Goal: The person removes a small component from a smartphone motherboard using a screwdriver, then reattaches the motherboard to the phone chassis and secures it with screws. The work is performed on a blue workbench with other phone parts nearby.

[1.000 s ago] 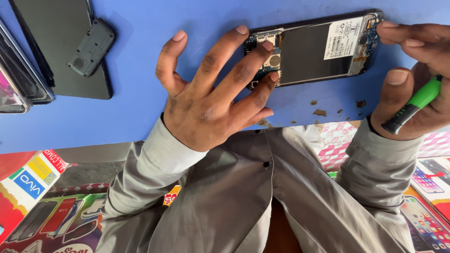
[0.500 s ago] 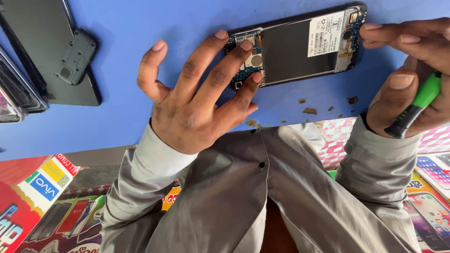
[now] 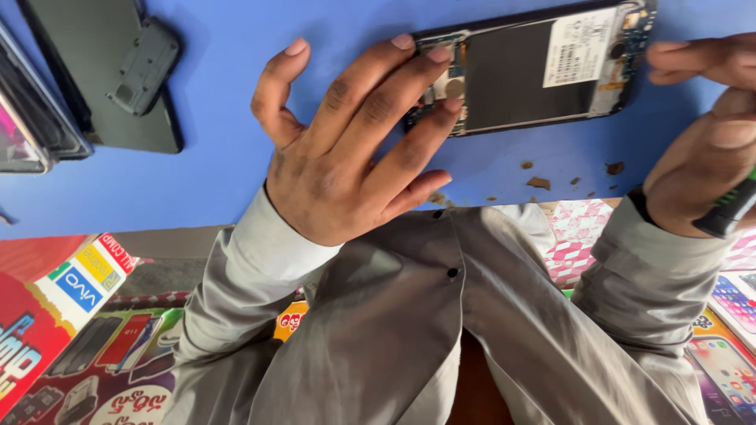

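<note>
An opened phone lies on the blue table, back removed, with a black battery, a white label and circuit boards showing. My left hand rests flat on the table, its fingertips pressing the phone's left end. My right hand is at the phone's right end, forefinger touching that edge, with a green and black tool gripped in the palm.
A dark phone back cover with a small grey camera bezel on it lies at the far left, beside another device at the frame edge. Small brown crumbs dot the table's near edge. Colourful boxes and printed posters lie below the table.
The view has shifted, so the phone sits higher and further right in frame. My left hand stays on the phone's left end; my right hand has slid toward the frame's right edge.
</note>
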Action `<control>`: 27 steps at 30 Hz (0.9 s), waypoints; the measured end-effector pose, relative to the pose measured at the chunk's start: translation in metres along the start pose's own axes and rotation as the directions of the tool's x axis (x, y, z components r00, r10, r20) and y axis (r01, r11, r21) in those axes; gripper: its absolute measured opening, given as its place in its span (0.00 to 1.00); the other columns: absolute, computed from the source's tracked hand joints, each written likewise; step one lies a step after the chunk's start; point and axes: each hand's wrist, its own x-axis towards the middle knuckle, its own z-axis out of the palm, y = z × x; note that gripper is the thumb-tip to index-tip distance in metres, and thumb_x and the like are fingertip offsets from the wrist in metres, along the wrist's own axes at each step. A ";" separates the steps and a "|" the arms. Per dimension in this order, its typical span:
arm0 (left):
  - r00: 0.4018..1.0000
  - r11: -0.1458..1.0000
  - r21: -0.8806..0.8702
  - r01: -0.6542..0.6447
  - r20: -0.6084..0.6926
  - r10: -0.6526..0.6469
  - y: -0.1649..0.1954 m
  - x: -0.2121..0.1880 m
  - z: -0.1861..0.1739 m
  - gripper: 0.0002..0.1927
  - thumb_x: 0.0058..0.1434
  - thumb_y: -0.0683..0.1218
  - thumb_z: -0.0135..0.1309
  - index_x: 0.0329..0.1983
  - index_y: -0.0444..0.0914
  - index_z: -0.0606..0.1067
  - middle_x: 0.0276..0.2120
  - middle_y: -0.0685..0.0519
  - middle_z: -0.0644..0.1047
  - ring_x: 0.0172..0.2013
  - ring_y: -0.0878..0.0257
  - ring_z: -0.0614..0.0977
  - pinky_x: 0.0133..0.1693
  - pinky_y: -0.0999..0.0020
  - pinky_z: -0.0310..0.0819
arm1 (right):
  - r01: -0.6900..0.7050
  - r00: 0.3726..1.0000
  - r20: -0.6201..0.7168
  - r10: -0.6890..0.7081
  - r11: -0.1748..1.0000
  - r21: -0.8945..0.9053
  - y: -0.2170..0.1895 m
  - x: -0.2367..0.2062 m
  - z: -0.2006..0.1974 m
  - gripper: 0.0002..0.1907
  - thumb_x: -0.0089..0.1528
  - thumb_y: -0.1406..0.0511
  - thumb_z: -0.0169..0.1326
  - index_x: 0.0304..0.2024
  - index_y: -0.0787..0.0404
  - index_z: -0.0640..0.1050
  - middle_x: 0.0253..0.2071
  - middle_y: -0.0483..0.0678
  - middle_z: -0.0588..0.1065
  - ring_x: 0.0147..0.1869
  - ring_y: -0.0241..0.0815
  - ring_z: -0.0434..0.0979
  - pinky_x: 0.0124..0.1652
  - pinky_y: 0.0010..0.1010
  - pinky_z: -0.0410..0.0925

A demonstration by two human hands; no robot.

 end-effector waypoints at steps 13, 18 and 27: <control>0.984 0.983 0.026 0.179 -0.020 -0.179 0.009 -0.030 -0.025 0.24 0.61 0.49 0.62 0.60 0.38 0.76 0.67 0.47 0.71 0.70 0.49 0.68 0.67 0.39 0.42 | 0.220 0.958 0.249 -0.140 0.919 -0.328 -0.078 0.021 0.051 0.15 0.70 0.59 0.49 0.49 0.66 0.72 0.48 0.57 0.79 0.48 0.50 0.77 0.46 0.41 0.69; 0.985 0.985 0.029 0.170 -0.026 -0.170 0.000 -0.030 -0.015 0.21 0.63 0.47 0.61 0.59 0.40 0.77 0.68 0.47 0.69 0.71 0.50 0.68 0.67 0.38 0.43 | 0.445 0.846 0.456 -0.274 0.836 -0.322 -0.111 0.050 0.101 0.07 0.67 0.67 0.56 0.44 0.63 0.72 0.45 0.55 0.81 0.46 0.51 0.78 0.45 0.44 0.69; 0.976 0.978 -0.009 0.206 -0.067 -0.206 -0.010 -0.033 -0.013 0.17 0.68 0.51 0.59 0.58 0.43 0.77 0.69 0.46 0.69 0.70 0.49 0.70 0.66 0.38 0.43 | 0.459 0.830 0.539 -0.144 0.727 -0.512 -0.124 0.066 0.136 0.13 0.58 0.75 0.64 0.43 0.61 0.75 0.48 0.50 0.83 0.49 0.50 0.77 0.50 0.48 0.64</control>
